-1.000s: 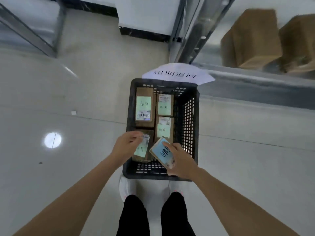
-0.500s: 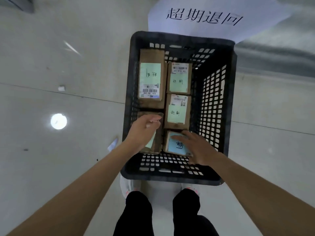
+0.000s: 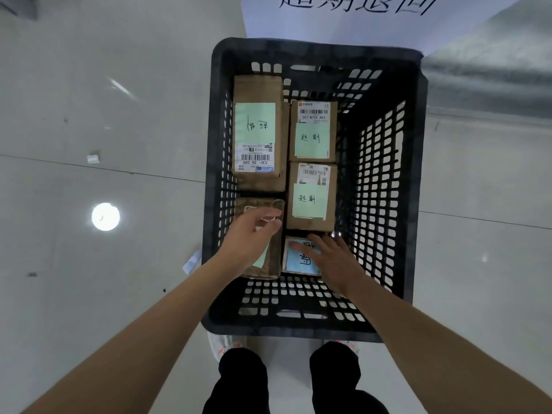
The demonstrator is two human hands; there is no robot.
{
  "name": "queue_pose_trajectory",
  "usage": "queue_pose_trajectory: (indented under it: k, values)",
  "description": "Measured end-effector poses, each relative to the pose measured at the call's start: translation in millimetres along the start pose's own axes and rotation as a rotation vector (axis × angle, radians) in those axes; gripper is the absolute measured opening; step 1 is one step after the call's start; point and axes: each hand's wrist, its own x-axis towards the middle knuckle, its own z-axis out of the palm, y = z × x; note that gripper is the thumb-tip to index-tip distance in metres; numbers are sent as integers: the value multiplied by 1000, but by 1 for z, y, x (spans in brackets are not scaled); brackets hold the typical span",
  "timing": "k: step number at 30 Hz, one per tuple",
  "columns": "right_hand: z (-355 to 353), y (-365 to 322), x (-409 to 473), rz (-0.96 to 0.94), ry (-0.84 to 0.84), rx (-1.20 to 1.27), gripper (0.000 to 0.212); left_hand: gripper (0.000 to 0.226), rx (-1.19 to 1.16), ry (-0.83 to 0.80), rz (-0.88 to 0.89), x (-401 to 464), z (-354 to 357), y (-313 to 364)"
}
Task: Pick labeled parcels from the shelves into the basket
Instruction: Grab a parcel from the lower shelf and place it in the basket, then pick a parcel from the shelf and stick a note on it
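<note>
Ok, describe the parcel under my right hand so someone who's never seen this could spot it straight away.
Look in the black plastic basket on the floor, at the near end of the right-hand column of parcels. The small parcel lies there under the right hand. It alone carries a blue label; the others carry green ones.

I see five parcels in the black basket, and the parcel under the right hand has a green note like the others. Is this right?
Not quite. The head view shows five parcels in the black basket, but the parcel under the right hand has a blue note; the others that show their notes have green ones.
</note>
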Motion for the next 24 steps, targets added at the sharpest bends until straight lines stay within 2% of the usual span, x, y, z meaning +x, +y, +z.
queue_pose_trajectory:
  k: [3,9,12,16,24]
  values:
    - [5,7,4,-11,13,1,124,26,16,-2,-15,2,2,-4]
    - [-38,1,-19,1,-88,2,101,27,68,-9,-7,-17,-3,13]
    - [-81,-6,-53,9,-57,72,92,27,116,8,8,-41,-13,39]
    - [-159,-12,-114,33,48,102,83,29,188,50,38,-88,-33,103]
    - [-368,-11,-262,113,137,106,78,44,342,86,176,-218,-85,294]
